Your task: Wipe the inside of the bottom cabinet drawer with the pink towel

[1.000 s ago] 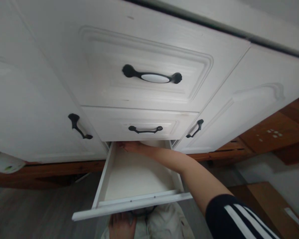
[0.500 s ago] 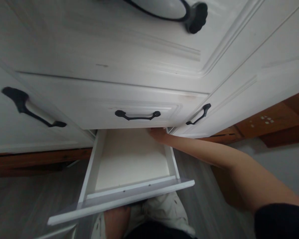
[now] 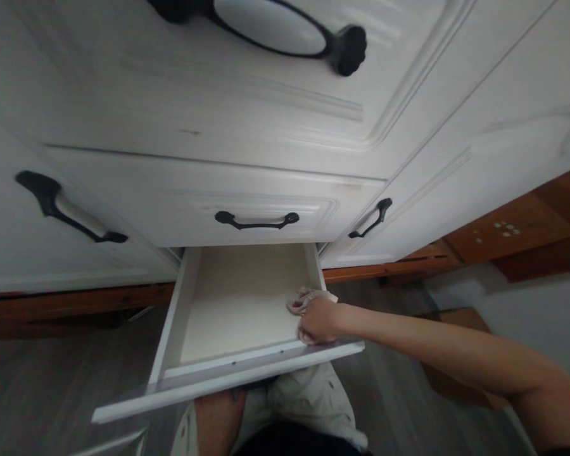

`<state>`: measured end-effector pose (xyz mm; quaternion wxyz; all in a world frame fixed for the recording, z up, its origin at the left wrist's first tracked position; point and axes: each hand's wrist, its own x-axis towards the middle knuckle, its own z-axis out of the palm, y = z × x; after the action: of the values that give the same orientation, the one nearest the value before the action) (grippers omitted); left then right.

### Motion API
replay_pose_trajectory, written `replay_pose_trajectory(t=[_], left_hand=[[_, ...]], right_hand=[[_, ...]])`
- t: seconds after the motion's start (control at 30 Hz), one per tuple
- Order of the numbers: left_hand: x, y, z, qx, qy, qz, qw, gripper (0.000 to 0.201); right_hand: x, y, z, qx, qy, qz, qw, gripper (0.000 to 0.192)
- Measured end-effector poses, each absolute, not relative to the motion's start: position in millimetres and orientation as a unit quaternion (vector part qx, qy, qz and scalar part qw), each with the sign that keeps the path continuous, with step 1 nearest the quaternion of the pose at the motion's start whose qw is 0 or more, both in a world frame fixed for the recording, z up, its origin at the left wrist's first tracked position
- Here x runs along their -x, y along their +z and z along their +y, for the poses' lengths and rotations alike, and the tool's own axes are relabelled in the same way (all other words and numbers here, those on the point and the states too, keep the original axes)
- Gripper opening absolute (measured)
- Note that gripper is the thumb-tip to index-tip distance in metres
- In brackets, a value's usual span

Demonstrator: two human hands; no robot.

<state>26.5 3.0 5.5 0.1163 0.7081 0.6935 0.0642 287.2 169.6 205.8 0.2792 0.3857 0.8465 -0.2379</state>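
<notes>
Head camera above an open drawer (image 3: pixel 242 304)

The one view looks forward and steeply down, close enough that the upper handle (image 3: pixel 270 25) runs past the top edge; how far off the dim floor (image 3: pixel 66 380) lies is hard to tell.

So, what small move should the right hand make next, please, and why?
Probably slide the right hand leftward along the inside of the drawer's front panel, keeping the cloth down. The hand grips the bunched cloth near the front right corner of the pulled-out drawer, and the panel runs on to the left from there.
</notes>
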Motion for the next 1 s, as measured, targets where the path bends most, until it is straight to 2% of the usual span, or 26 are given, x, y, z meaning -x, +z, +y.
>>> replay_pose_trajectory(t=[0.1,0.17,0.3,0.4,0.5,0.57,0.67,0.87,1.0], left_hand=[[-17,-1,-3,-0.697,0.043,0.703,0.137,0.058],[-10,2,-9,-0.684,0.053,0.690,0.230,0.066],[-13,28,-15,-0.612,0.115,0.627,0.467,0.066],[-32,54,-4,-0.530,0.166,0.644,0.527,0.065],[-54,78,14,-0.474,0.211,0.672,0.529,0.067],[-66,91,28,-0.434,0.253,0.670,0.546,0.071],[-77,105,54,-0.384,0.315,0.654,0.571,0.076],[-90,107,137,-0.375,0.395,0.632,0.551,0.084],[-96,103,195,-0.401,0.400,0.622,0.541,0.084]], right_hand=[[-304,231,172,-0.376,-0.278,0.843,0.267,0.014],[-323,252,172,-0.397,-0.350,0.829,0.180,0.021],[-369,283,144,-0.494,-0.563,0.635,-0.191,0.024],[-399,273,107,-0.564,-0.530,0.431,-0.464,0.030],[-420,237,75,-0.583,-0.437,0.238,-0.643,0.028],[-430,212,63,-0.580,-0.395,0.129,-0.701,0.028],[-438,186,58,-0.555,-0.399,0.031,-0.729,0.037],[-429,174,69,-0.505,-0.391,-0.003,-0.770,0.038],[-399,185,85,-0.483,-0.354,0.037,-0.800,0.052]])
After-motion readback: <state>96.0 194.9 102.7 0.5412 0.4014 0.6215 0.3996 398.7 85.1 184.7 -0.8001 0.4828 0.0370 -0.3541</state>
